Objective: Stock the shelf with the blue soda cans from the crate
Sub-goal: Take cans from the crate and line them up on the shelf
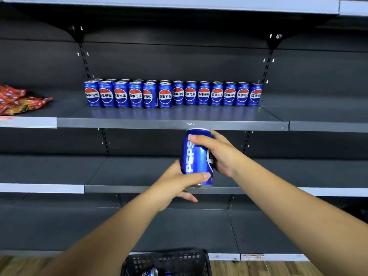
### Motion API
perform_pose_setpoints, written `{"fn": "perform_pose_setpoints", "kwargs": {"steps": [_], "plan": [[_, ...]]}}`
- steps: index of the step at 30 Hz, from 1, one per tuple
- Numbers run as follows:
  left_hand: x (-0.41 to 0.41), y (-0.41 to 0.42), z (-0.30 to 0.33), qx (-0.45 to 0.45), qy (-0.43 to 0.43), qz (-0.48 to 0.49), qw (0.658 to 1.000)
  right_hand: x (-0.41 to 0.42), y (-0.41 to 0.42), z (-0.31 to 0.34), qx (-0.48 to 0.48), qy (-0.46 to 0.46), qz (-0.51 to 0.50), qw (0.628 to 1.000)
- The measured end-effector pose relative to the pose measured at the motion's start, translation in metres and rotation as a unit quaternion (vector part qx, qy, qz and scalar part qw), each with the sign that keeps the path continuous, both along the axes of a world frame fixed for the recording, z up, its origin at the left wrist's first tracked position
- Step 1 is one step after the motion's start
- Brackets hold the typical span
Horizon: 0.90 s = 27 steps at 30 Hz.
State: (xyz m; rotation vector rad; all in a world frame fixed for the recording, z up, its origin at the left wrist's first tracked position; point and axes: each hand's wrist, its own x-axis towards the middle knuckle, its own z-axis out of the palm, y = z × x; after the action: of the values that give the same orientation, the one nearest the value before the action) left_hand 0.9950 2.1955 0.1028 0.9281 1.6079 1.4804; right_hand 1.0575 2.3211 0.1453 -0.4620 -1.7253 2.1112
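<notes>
Both hands, left (175, 181) and right (217, 152), are clamping one can (196, 156): rigid, smooth, likely slippery; sidewall grip suits.

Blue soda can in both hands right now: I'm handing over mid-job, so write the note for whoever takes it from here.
Left hand: grip round the lower end of the upright blue metal soda can.
Right hand: grip round its upper part. The can is held in the air, below the front edge of the dark grey metal shelf.
Done: a row of matching blue cans stands on that shelf, labels forward, with a second row behind its left part.
Left: place the held can, then the cans in the black plastic mesh crate below; at least one shows there.
</notes>
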Motion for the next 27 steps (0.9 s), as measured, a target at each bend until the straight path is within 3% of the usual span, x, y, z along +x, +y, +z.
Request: {"fn": "perform_pose_setpoints", "kwargs": {"steps": [2,6,11,16,24,27], "plan": [[0.01,0.012,0.0,-0.018,0.036,0.038,0.998,0.002,0.0,0.001,0.051,-0.012,-0.048,0.997],[0.019,0.028,0.0,0.012,0.065,0.078,0.995,0.007,0.003,0.0,0.054,0.007,-0.083,0.995],[0.002,0.023,0.003,0.071,-0.038,-0.002,0.997,0.016,0.014,-0.002,0.026,0.012,0.022,0.999],[-0.016,0.021,0.001,0.111,-0.14,-0.048,0.983,0.014,0.019,-0.013,0.069,-0.028,0.117,0.99],[-0.07,0.022,-0.009,0.119,-0.219,-0.077,0.965,-0.02,0.015,-0.014,0.168,-0.088,0.067,0.979],[-0.092,0.023,-0.014,0.103,-0.182,-0.08,0.975,-0.038,0.015,-0.015,0.189,-0.086,-0.002,0.978]]}}
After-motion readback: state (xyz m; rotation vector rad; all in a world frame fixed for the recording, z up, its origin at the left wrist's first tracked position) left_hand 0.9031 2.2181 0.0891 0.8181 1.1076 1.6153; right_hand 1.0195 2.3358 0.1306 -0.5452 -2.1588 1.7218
